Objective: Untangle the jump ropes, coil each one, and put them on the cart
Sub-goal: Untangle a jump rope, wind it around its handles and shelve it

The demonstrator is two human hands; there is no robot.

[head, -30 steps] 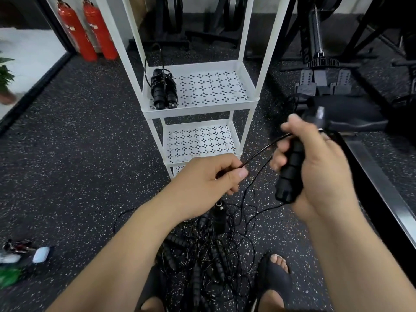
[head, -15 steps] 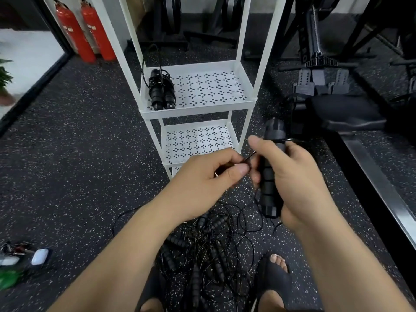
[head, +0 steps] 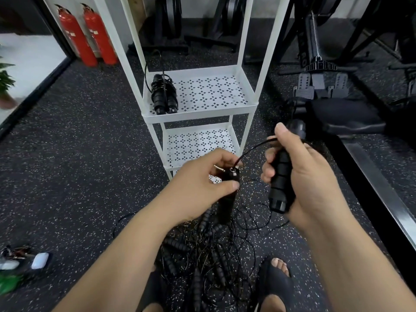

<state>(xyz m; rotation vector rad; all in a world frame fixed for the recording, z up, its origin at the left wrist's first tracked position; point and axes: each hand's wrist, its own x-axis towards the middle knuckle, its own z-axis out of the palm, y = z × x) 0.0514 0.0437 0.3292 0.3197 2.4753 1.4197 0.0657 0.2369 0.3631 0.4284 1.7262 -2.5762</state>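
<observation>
My right hand (head: 308,176) grips a black ribbed jump-rope handle (head: 280,183) held upright. A thin black cord (head: 254,147) arcs from it to a second black handle (head: 228,199), whose top my left hand (head: 202,183) pinches. On the floor between my feet lies a tangled pile of jump ropes (head: 209,255) with several black handles. One coiled jump rope (head: 163,96) lies at the left end of the white cart's (head: 198,115) upper visible shelf. The cart stands just beyond my hands.
Two red fire extinguishers (head: 86,34) stand at the back left. A rowing machine (head: 337,113) and its metal rail (head: 382,199) run along the right. Small items, among them a white case (head: 40,260), lie on the floor at lower left. Black slides (head: 274,287) cover my feet.
My left hand, earlier pinching the cord, now holds the second handle lifted out of the pile. My right hand with its handle came in toward the left, then drew slightly apart.
</observation>
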